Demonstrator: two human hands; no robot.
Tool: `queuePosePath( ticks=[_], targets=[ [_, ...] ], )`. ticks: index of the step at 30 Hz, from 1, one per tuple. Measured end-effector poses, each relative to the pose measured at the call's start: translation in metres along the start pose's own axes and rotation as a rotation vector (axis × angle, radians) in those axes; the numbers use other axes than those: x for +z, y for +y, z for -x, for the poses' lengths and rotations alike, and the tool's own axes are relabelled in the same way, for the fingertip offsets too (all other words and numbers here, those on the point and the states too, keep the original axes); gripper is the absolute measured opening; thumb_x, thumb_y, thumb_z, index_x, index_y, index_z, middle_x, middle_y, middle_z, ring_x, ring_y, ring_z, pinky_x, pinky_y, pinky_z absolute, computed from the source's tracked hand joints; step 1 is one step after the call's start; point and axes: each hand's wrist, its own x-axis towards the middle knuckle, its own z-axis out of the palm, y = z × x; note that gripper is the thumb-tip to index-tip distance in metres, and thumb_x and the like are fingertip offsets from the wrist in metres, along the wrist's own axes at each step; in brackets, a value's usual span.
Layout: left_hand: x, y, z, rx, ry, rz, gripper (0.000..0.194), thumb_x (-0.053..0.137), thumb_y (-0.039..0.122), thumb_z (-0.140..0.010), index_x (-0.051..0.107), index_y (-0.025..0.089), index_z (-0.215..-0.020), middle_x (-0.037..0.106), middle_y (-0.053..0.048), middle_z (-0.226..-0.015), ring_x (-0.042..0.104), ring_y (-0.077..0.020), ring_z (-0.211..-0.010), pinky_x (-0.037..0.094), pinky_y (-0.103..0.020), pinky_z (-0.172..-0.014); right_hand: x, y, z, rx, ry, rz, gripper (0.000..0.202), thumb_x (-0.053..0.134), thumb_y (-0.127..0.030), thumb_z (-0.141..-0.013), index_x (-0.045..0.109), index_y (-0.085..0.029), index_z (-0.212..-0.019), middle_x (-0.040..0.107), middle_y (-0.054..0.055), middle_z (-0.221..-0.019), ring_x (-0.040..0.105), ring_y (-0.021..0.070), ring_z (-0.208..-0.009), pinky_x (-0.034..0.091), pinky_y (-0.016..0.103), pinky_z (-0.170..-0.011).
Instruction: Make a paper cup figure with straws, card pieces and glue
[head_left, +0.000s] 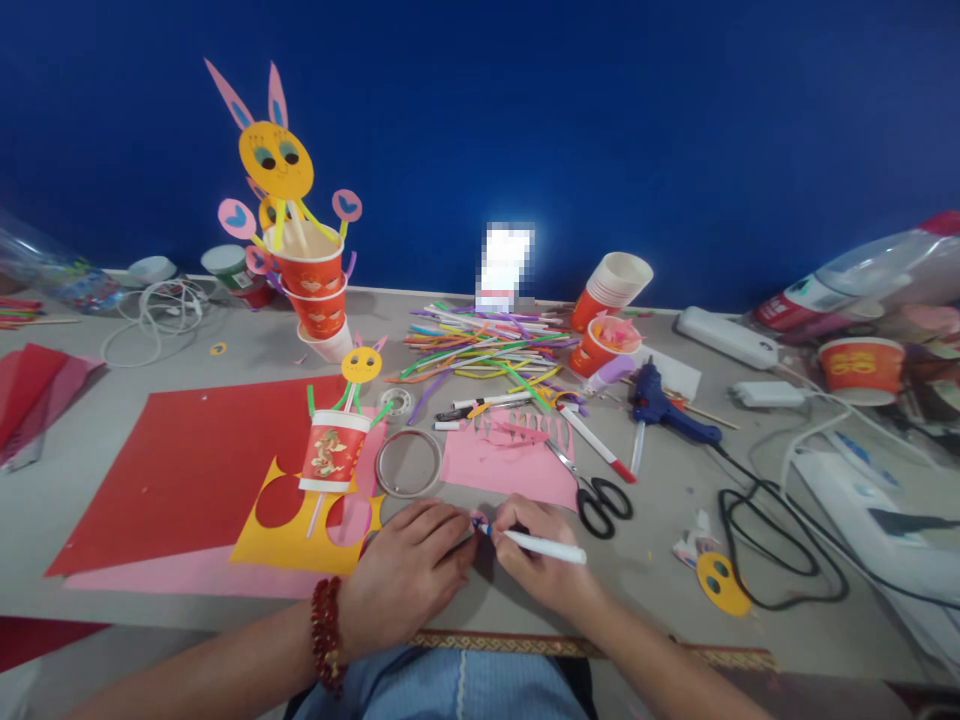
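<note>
Gripping marker point(551, 548), right hand point(541, 550); pink piece point(478, 519) mostly hidden, perhaps paper.

Head camera: single view, worn on the person's head.
Faces forward and down from above the lap, close over the near edge of the table point(585, 620), reaching across the tabletop to the blue wall point(420, 120) behind; both forearms enter from the lower border; no second view shares any part.
</note>
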Motion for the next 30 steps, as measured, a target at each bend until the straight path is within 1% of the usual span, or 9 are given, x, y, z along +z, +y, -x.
queuePosePath(
  ticks=[5, 13, 19, 25, 30],
  targets=[
    [0.0004, 0.0001, 0.0001, -0.004, -0.003, 0.003, 0.033, 0.06, 0.028, -0.093, 0.059, 0.017, -0.124, 0.065, -0.007, -0.125, 0.055, -0.0219, -0.12, 0.044, -0.04, -0.107, -0.0001, 0.0013, 0.0011, 0.002, 0.007, -0.016, 0.013, 0.049, -0.013, -0.077, 0.05, -0.023, -0.069, 0.061, -0.003, -0.059, 0.055, 0.0128, -0.051, 0.042, 0.022, -0.054],
    [0.0024, -0.0005, 0.001, 0.001, 0.008, 0.004, 0.032, 0.059, 0.025, -0.093, 0.059, 0.017, -0.124, 0.065, -0.008, -0.124, 0.056, -0.0221, -0.12, 0.044, -0.041, -0.107, -0.0003, 0.0024, 0.0018, 0.026, 0.026, 0.0, 0.013, 0.047, -0.014, -0.079, 0.048, -0.023, -0.07, 0.055, -0.004, -0.057, 0.049, 0.0118, -0.049, 0.038, 0.022, -0.05],
    [0.0019, -0.0001, 0.0009, 0.001, -0.019, 0.016, 0.034, 0.059, 0.026, -0.094, 0.058, 0.018, -0.127, 0.064, -0.009, -0.126, 0.055, -0.0236, -0.121, 0.045, -0.043, -0.106, -0.0017, 0.0016, 0.0014, 0.023, 0.061, 0.009, 0.014, 0.048, -0.013, -0.08, 0.049, -0.023, -0.07, 0.054, -0.004, -0.058, 0.05, 0.0119, -0.049, 0.038, 0.022, -0.05],
    [0.001, 0.0002, 0.0004, -0.004, -0.027, 0.01, 0.035, 0.059, 0.027, -0.094, 0.058, 0.017, -0.127, 0.064, -0.009, -0.126, 0.056, -0.0232, -0.121, 0.045, -0.043, -0.106, -0.0014, 0.002, 0.0007, 0.019, 0.088, 0.015, 0.014, 0.048, -0.014, -0.082, 0.05, -0.023, -0.071, 0.056, -0.004, -0.059, 0.053, 0.0126, -0.05, 0.041, 0.022, -0.052],
    [0.0021, -0.0003, 0.0009, -0.007, -0.023, 0.013, 0.036, 0.061, 0.026, -0.092, 0.058, 0.018, -0.127, 0.065, -0.008, -0.126, 0.056, -0.0228, -0.121, 0.045, -0.042, -0.107, -0.0009, 0.0022, 0.0009, 0.005, 0.084, 0.002, 0.013, 0.049, -0.014, -0.082, 0.05, -0.023, -0.072, 0.057, -0.004, -0.059, 0.053, 0.0125, -0.051, 0.042, 0.022, -0.052]
  ],
)
